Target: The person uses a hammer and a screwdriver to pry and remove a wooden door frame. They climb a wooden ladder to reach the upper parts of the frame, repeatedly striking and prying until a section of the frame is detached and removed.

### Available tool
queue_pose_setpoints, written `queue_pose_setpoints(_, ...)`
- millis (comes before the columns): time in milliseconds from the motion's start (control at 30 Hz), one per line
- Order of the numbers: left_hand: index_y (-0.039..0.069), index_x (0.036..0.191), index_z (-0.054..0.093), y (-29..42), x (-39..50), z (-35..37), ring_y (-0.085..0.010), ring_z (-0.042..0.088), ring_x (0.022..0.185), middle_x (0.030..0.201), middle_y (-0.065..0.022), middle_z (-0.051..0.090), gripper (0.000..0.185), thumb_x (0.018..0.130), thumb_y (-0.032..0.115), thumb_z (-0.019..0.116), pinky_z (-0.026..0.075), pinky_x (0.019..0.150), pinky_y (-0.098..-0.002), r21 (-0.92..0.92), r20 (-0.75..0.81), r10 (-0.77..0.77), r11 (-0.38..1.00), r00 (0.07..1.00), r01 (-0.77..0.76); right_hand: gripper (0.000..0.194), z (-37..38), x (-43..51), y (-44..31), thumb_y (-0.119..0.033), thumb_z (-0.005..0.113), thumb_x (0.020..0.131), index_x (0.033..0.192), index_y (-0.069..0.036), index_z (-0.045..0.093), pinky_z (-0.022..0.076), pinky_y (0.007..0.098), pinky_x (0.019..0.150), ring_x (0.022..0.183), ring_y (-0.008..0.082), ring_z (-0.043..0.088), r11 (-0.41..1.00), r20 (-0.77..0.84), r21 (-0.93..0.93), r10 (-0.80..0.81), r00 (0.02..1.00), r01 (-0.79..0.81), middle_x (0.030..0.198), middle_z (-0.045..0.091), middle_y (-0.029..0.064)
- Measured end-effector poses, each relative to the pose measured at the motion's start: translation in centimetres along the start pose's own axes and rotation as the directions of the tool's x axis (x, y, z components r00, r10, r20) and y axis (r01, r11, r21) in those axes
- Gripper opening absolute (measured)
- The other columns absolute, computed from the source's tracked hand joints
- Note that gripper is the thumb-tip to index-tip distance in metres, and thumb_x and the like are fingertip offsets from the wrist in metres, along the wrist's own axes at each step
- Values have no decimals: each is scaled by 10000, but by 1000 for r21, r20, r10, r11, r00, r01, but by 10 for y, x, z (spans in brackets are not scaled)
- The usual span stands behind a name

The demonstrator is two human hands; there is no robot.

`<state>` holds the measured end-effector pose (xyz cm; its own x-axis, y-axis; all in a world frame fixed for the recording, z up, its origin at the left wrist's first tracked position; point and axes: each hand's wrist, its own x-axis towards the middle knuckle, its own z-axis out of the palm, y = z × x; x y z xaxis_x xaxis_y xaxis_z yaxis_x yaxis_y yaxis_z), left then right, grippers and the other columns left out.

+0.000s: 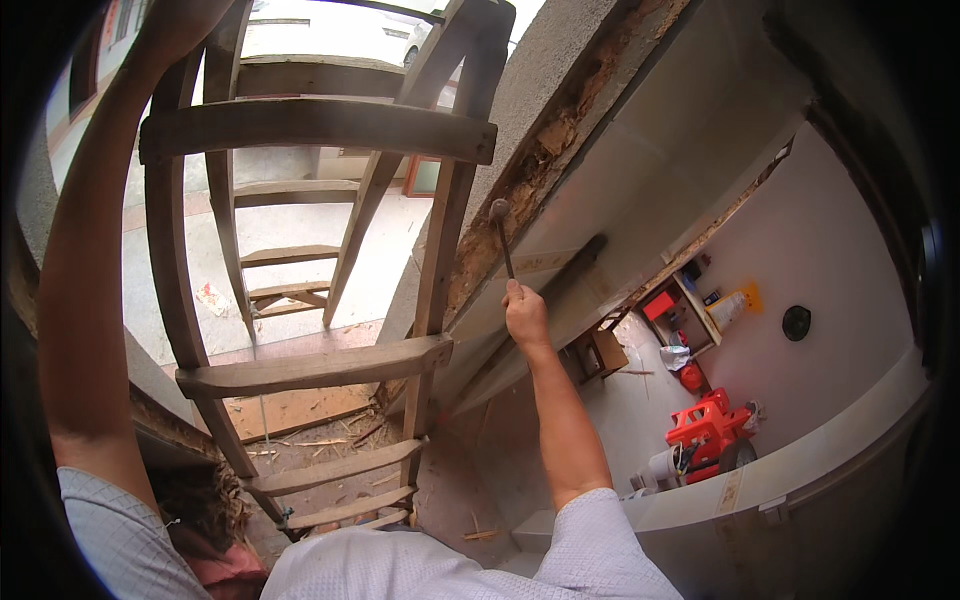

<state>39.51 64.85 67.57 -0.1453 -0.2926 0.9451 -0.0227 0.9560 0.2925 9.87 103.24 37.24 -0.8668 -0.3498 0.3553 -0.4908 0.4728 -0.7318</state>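
Observation:
My right hand grips the thin handle of a hammer. The hammer's rounded, dusty head is up against, or just in front of, a rough strip of exposed brown masonry along the door jamb. In front of me stands a wooden A-frame stepladder with its legs spread. Raised at the upper left, my left hand is cut off by the picture's top edge beside the ladder's top. Its fingers are hidden, so whether it holds anything cannot be seen.
A tiled wall runs along the right of the ladder. Wood splinters and debris lie on the floor below. Farther right, a room holds red plastic stools and a small cabinet. Bright paving shows beyond the opening.

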Motion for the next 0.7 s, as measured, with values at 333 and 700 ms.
queue_pose_setpoints(333, 27, 975, 721, 1, -3, 3, -170, 643, 834, 888, -69, 674, 196, 922, 201, 648, 517, 784, -321, -54, 23, 7, 999, 1000, -6, 476, -56, 19, -22, -371, 488, 1041, 774, 9, 592, 445, 363, 629, 617, 201, 483, 995, -6, -50, -90, 996, 90, 641, 534, 94)
queue_pose_setpoints(700, 16, 1022, 721, 2, -3, 3, -194, 655, 911, 943, -96, 691, 246, 937, 234, 646, 512, 853, -332, 27, -10, 11, 1000, 1000, -10, 403, -69, 13, -25, -368, 543, 1015, 909, 10, 635, 494, 423, 688, 671, 355, 587, 984, -112, -104, -159, 981, 148, 757, 644, 200)
